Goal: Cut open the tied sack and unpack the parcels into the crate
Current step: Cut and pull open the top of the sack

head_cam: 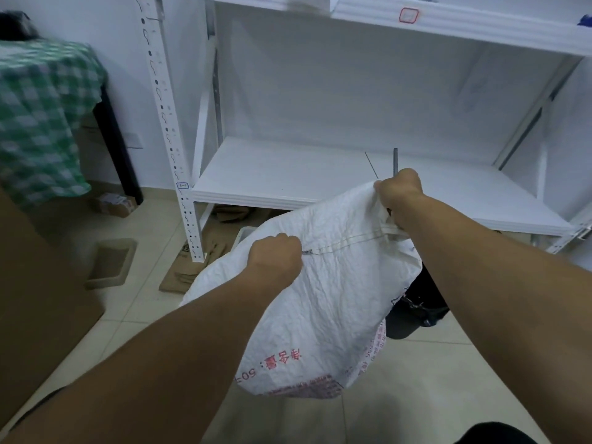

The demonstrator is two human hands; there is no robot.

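Note:
A white woven sack (323, 293) with red printing hangs upside down in front of me, its stitched bottom seam on top. My left hand (275, 256) is clenched on the seam's left corner. My right hand (400, 190) grips the right corner higher up, and a thin grey blade-like tool (395, 161) sticks up from that fist. Under the sack, only a pale rim of a crate (245, 233) shows at its left edge. Dark items (416, 307) lie on the floor below the sack's right side. No parcels are clearly visible.
A white metal shelving unit (288, 174) stands directly ahead, its upright post (173, 149) at left. Flattened cardboard (189, 267) and a brown tray (112, 262) lie on the tiled floor. A large cardboard box (38, 299) is at left, a green checked cloth (35, 123) behind it.

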